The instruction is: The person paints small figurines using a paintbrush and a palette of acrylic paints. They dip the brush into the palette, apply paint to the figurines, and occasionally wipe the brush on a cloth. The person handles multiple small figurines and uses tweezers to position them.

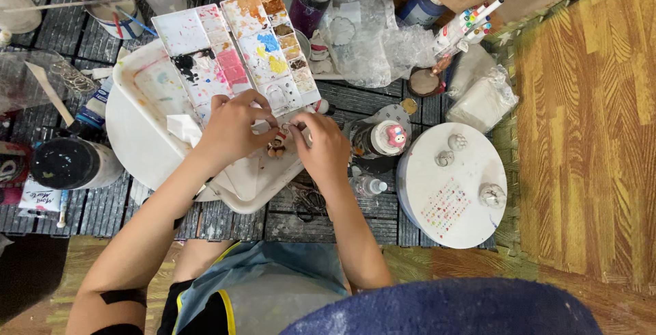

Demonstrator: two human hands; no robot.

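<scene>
A small brown and white figurine (277, 147) is pinched between the left hand (232, 130) and the right hand (324, 145), just below the paint-stained white plastic palette (236, 55).

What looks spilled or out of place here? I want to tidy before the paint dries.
Nothing is spilled. The paint palette lies askew, overhanging the white tray, its wells smeared with mixed colours. Both hands, left hand and right hand, meet at a small figurine.

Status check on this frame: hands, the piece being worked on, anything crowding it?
Left hand and right hand both pinch a small figurine over the white tray. Paint palette close behind the hands. Grip details hidden by the fingers.
</scene>
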